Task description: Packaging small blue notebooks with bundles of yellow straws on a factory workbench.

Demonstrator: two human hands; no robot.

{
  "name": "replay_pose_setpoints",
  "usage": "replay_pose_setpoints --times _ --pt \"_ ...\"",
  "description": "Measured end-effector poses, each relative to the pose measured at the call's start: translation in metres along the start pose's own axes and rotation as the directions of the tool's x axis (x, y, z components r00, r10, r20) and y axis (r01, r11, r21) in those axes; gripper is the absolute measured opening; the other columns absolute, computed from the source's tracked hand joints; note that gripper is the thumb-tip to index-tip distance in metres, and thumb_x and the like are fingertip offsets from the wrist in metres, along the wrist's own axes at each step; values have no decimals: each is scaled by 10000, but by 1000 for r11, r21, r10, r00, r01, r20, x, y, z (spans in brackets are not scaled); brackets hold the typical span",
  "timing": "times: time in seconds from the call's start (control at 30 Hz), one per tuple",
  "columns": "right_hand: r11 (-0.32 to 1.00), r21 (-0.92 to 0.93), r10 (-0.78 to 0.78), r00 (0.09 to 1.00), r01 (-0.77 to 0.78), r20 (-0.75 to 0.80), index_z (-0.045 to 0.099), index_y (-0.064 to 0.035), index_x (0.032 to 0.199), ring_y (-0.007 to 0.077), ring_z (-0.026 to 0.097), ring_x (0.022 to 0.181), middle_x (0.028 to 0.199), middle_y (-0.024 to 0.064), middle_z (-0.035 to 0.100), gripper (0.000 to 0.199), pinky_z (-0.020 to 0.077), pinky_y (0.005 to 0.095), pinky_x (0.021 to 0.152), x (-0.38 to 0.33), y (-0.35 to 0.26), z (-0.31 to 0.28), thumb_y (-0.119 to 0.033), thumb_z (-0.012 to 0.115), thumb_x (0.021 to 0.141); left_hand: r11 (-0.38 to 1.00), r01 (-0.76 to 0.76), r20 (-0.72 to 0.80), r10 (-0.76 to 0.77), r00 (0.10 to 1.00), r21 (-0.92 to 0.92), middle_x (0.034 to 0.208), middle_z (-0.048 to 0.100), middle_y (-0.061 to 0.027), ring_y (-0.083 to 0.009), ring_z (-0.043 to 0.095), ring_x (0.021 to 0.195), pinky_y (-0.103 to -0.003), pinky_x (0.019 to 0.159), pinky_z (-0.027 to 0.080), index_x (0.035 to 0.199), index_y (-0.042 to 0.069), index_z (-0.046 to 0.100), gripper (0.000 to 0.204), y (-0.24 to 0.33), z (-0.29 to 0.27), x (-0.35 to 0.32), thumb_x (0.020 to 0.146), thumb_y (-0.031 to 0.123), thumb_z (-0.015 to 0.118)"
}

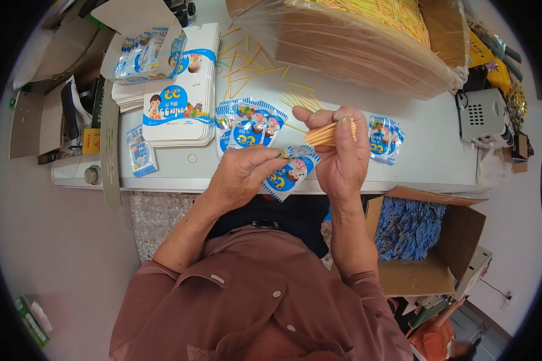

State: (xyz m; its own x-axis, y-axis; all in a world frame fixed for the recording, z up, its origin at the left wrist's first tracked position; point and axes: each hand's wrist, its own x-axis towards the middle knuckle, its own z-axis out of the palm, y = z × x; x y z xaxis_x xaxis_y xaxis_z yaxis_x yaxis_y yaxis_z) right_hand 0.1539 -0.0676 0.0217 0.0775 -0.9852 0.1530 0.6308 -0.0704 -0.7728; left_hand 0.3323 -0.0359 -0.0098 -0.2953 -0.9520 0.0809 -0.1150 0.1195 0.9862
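Observation:
My left hand [242, 174] pinches the top edge of a small blue-and-white snack packet [287, 176], whose mouth points up toward the right. Just beside that mouth, my right hand [343, 156] grips a bundle of thin orange-yellow sticks [331, 135] between thumb and fingers. The ends of the sticks point left, at the packet's top edge; whether any are inside it I cannot tell. Behind my left hand lies a spread of similar packets [247, 123] on the white table [223, 171]. To the right of my right hand rests a smaller group of packets [383, 139].
A large plastic-lined carton [355, 51] of loose sticks stands at the back, with loose sticks [247, 69] scattered near it. Flat printed boxes [183, 90] are stacked at left beside an open box [147, 75] of packets. A carton [415, 280] of blue packets sits lower right.

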Motion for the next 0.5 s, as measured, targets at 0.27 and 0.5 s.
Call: replay_pose_setpoints --times 0.27,0.5 --pt "935 -331 -74 985 124 158 451 -33 1134 351 652 1100 1007 157 666 192 371 529 1103 -8 11 -11 -208 440 1056 990 131 -21 -132 991 -55 814 707 -99 -108 632 729 -265 662 499 1007 -25 712 170 4 -1 0 939 120 657" --pt "907 -409 -31 983 104 181 466 -44 1124 347 657 1100 990 156 681 175 257 542 1162 -10 11 -16 -201 438 1055 986 152 -51 -155 987 -63 777 701 -81 -79 606 703 -256 634 489 1005 -29 716 165 -4 3 -3 932 112 669"
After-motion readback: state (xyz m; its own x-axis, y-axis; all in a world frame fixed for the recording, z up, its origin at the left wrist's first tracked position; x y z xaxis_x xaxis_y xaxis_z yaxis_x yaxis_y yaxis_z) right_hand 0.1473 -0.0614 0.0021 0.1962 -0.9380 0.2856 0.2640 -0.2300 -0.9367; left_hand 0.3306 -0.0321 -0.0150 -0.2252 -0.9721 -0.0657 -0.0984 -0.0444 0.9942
